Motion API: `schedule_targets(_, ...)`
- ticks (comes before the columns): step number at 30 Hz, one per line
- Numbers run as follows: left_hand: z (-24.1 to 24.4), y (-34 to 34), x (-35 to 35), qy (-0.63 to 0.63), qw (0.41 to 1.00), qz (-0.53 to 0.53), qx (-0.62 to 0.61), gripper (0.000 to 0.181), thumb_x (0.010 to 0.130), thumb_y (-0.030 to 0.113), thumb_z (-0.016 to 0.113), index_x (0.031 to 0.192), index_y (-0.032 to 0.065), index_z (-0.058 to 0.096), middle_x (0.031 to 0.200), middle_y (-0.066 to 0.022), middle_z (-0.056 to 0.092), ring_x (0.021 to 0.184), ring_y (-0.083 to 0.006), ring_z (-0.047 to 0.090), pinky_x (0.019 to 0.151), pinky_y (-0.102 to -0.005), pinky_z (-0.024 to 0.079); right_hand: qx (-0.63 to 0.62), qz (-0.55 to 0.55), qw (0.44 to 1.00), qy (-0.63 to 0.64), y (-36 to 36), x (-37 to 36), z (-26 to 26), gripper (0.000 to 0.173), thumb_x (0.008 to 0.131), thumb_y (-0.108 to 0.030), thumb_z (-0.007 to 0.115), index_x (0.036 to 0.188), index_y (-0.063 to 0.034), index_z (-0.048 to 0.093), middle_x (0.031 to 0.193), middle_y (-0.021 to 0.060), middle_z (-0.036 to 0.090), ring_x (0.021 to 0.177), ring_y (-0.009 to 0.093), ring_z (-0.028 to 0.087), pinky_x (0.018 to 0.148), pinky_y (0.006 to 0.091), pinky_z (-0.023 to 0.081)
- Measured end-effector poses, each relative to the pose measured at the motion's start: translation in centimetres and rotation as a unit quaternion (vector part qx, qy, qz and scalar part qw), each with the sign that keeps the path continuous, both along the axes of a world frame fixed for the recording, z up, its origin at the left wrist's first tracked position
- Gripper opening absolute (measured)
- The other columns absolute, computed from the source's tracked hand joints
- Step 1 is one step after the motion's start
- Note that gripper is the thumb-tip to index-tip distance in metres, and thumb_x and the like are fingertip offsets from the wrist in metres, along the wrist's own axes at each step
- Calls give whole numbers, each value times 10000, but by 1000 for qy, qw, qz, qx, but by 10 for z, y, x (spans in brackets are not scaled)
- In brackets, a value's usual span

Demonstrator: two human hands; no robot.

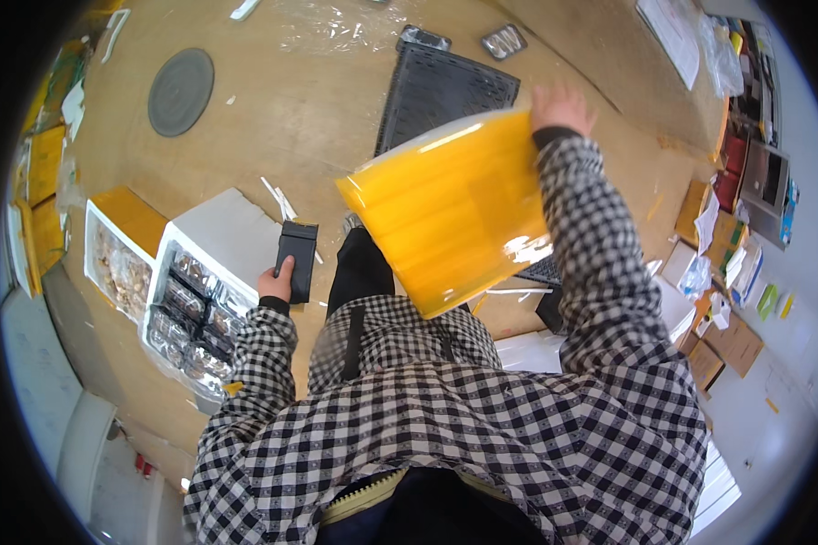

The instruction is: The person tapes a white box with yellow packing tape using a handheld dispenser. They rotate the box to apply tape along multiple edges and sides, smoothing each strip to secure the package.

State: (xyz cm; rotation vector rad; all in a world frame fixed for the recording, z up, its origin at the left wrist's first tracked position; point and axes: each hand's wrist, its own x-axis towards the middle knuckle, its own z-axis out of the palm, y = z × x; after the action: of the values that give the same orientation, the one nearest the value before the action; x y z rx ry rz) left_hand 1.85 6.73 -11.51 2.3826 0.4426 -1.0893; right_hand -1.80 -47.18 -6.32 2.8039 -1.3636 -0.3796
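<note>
A glossy yellow box (457, 211) with a whitish upper edge is tilted in front of my lap and covers part of my legs. My right hand (562, 109), blurred, grips it at its far right corner. My left hand (277, 283) holds a black rectangular case (296, 259), thumb on top, beside an open white foam box (245, 214). Clear-wrapped packs in dark trays (194, 306) fill that foam box. Behind the yellow box, a black plastic crate (443, 88) lies on the floor, partly hidden.
A second foam box with a yellow side (131, 214) holds brownish pieces. A grey round disc (181, 92), clear plastic film (344, 27) and a small wrapped tray (504, 42) lie on the brown floor (279, 116). Cardboard boxes (733, 344) and papers crowd the right.
</note>
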Motion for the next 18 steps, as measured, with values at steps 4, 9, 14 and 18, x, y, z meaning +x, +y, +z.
schedule_targets(4,14,4,-18,-19,996,69,-50,510,780,410,663,842,-95,639,701,-140,643,631,-170,596,608,-310,467,163,287,942,-65,166,4,42,638,785,-411,571,1332,-129,402,1447,103,276,1339,283,253,1065,556,140)
schedule_targets(9,19,12,-29,-28,991,107,-79,492,785,405,664,834,-84,639,699,-116,641,622,-153,577,590,-301,458,229,319,914,-104,230,11,32,638,794,-404,575,1317,-87,396,1380,115,376,1300,315,301,1048,523,210)
schedule_targets(14,-4,48,-55,-22,985,163,-61,497,786,411,667,853,-81,646,707,-117,645,630,-157,586,598,-294,461,281,426,860,-2,230,26,23,446,864,-299,501,1261,-95,479,1246,138,521,1188,350,442,1051,499,222)
schedule_targets(18,1,63,-65,-22,981,184,-56,494,784,407,672,868,-79,648,714,-116,649,635,-156,590,606,-290,464,139,501,787,333,265,59,-2,481,870,-301,467,1253,-9,448,1231,155,513,1209,310,420,1067,458,198)
